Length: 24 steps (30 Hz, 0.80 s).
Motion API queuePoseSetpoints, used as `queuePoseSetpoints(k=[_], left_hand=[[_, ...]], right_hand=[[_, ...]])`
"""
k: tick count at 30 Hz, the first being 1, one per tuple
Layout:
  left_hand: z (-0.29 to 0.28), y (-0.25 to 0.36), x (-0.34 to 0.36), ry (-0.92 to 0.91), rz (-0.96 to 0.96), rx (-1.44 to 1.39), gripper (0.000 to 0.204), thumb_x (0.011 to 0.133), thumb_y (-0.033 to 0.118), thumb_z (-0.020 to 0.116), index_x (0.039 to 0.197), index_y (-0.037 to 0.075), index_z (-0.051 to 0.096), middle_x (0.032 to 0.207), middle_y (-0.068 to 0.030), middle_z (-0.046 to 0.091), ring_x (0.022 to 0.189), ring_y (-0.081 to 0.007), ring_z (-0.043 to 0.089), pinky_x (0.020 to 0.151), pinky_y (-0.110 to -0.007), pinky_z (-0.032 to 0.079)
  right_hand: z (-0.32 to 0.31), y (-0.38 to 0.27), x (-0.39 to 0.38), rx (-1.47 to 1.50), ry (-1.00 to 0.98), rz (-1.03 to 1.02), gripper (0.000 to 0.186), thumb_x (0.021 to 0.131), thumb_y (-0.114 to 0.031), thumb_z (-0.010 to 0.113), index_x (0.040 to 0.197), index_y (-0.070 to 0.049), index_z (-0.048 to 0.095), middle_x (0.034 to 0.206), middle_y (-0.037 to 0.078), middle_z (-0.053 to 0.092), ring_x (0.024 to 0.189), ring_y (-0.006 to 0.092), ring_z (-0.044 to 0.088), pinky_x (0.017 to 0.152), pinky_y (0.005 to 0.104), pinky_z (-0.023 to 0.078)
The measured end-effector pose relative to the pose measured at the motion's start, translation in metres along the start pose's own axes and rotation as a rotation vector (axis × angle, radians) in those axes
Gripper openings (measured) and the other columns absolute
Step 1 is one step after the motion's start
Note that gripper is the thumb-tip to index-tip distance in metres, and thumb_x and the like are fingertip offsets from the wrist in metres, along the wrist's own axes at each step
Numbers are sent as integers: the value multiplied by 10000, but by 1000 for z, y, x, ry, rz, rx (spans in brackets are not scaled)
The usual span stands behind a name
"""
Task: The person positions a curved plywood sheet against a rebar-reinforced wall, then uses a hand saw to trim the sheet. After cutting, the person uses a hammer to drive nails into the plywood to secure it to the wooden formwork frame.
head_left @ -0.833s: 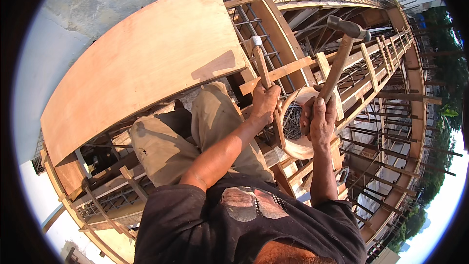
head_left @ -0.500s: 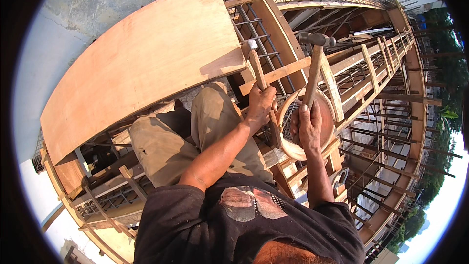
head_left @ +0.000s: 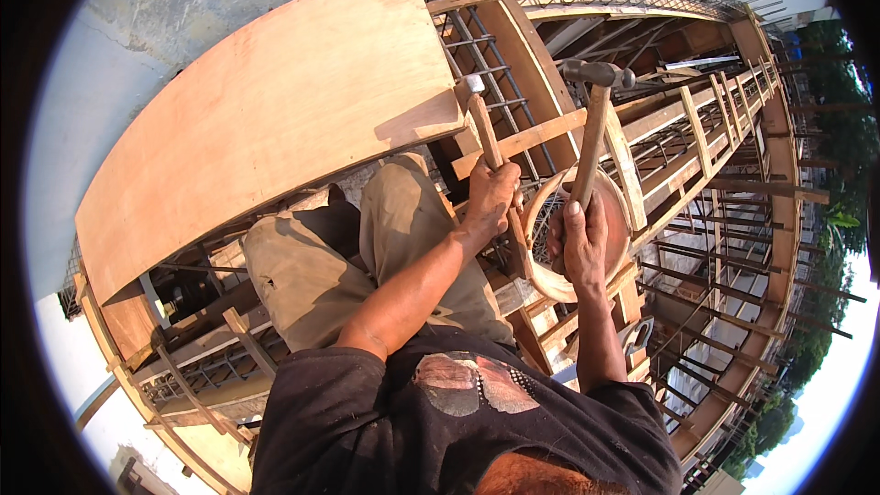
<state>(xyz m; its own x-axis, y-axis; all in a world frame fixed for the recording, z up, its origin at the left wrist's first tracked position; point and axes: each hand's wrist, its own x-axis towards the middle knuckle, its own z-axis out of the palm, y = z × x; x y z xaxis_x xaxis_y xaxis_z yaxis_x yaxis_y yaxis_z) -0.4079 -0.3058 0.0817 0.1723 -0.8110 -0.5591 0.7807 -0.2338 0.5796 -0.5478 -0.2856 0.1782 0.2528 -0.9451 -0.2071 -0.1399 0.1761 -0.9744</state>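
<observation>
The right hand (head_left: 582, 240) is closed around the lower handle of a hammer (head_left: 594, 136), which stands above a round bucket (head_left: 616, 220), while the left hand (head_left: 492, 194) grips firmly a wooden stick (head_left: 486, 131) with pale tip. The hammer should be rigid and heavy at its head, so a low hold on the handle looks suitable. Further to the left lies a broad, probably stiff plywood sheet (head_left: 275, 119).

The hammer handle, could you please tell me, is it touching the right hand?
Touching. The head view shows the right hand wrapped around the lower end of the hammer handle.
</observation>
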Motion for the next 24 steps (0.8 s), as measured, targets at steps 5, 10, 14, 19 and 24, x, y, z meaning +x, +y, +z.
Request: queuePoseSetpoints(k=[5,10,14,19,24], left_hand=[[-2,-3,6,6,-24,-11,183,874,94,628,969,107,472,681,-17,507,445,-123,455,385,-298,407],[-4,-1,3,9,-38,-20,189,867,102,633,964,120,473,674,-11,508,438,-125,452,377,-318,405],[-3,-2,3,-2,-34,-51,191,864,104,635,965,130,475,671,-8,513,438,-124,458,376,-313,406],[5,3,5,17,-59,-80,185,874,99,626,972,110,470,666,-10,509,440,-120,462,378,-304,404],[0,6,1,-19,23,-30,173,911,104,612,1003,85,466,685,-12,495,451,-118,470,374,-304,421]], right_hand=[[5,-30,-3,-124,16,-60,379,1082,-319,526,1262,9,466,726,1,525,505,49,459,430,212,382],[7,-122,-11,33,190,-578,716,1004,-529,606,1378,38,380,751,101,587,492,102,509,430,232,428],[-16,-130,16,340,-37,-832,667,986,-573,610,1303,-32,383,747,84,559,561,174,569,478,339,519],[5,-3,66,-843,-197,84,385,1053,-339,556,1130,26,462,778,259,625,663,323,656,608,439,484],[7,-33,36,-160,-100,25,267,1091,-310,514,1166,-54,512,676,-39,480,499,32,468,419,193,397]])
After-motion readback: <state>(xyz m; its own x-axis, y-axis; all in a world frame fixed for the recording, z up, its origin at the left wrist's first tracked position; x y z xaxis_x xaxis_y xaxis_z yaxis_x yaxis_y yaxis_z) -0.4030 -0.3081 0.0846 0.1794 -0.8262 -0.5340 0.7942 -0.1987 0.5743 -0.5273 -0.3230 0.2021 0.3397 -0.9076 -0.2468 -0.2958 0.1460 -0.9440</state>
